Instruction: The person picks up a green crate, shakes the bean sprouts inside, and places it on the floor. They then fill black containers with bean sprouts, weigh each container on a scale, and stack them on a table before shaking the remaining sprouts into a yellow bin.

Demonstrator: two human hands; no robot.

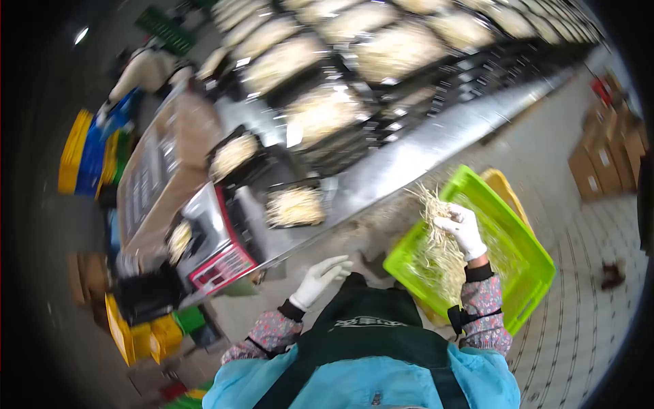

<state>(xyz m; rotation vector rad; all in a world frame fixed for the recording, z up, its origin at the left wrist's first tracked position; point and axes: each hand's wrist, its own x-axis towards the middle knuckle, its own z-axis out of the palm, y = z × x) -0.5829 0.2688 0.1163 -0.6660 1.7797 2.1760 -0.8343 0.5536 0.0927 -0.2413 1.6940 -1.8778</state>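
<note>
My right hand (pixel 463 229), in a white glove, grips a bunch of pale stringy sprouts (pixel 431 204) above a lime-green crate (pixel 524 259) that holds more of them. My left hand (pixel 319 278), also gloved, hangs free with fingers spread, holding nothing, just below the edge of a long steel conveyor (pixel 422 153). Black trays filled with sprouts (pixel 294 206) ride on the conveyor beside it.
Rows of filled black trays (pixel 395 48) cover the line at the top. A red-and-white machine (pixel 221 262) stands at the left end. Another person (pixel 146 71) works far left. Yellow and blue crates (pixel 85 153) are stacked at left, cardboard boxes (pixel 603 163) at right.
</note>
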